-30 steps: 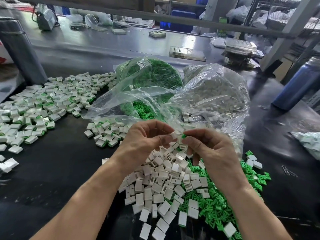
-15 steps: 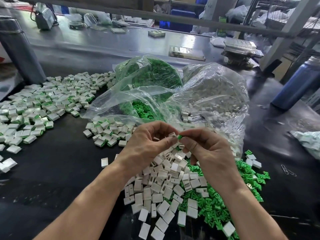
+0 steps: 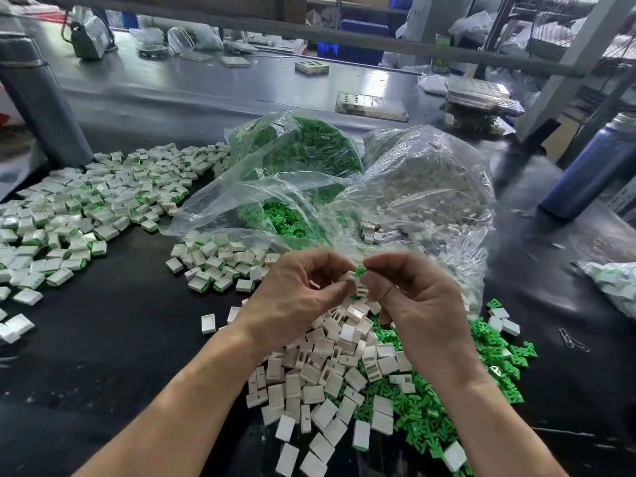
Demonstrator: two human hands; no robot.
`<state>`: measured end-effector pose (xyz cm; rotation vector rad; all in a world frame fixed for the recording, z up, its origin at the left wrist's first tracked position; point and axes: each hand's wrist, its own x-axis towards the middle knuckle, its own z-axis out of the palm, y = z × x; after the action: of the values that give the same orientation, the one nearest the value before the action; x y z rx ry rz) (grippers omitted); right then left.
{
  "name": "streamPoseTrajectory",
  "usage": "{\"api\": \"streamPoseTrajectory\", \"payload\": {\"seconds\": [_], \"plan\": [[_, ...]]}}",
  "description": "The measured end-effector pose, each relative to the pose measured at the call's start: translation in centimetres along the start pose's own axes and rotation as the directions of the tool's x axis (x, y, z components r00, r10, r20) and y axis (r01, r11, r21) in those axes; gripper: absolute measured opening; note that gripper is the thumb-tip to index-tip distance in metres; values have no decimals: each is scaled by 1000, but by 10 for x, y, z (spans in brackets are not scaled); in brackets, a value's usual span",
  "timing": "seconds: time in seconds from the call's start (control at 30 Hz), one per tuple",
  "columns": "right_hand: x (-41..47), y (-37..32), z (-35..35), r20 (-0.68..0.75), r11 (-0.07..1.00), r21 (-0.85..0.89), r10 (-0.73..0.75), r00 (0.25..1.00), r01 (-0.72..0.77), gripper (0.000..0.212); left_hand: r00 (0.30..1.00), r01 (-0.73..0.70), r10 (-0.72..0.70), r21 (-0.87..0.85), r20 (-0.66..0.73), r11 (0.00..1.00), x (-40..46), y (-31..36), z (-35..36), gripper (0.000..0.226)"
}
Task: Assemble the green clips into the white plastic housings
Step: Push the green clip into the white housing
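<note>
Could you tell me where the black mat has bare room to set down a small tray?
Bare mat lies left of the left hand, below the assembled pile. Right of the green clips is free, save a paperclip. Centre is crowded.

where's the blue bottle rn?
Head view, far right edge: the blue bottle stands on the dark table, right of the clear bag of white housings and beyond the small bag of parts.

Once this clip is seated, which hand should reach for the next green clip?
The right hand, probably: the loose green clips lie directly beneath it, while the left hand holds the white housing above the white pile.
</note>
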<state>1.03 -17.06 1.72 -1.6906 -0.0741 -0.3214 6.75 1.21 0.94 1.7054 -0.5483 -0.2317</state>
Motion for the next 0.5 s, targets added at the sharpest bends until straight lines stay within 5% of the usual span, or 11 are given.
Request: {"api": "streamPoseTrajectory", "payload": {"seconds": [0.5], "plan": [[0, 0, -4, 27, 997, -80, 25, 999, -23, 25, 999, 26, -28, -40, -45, 999, -1, 2, -3, 15]]}}
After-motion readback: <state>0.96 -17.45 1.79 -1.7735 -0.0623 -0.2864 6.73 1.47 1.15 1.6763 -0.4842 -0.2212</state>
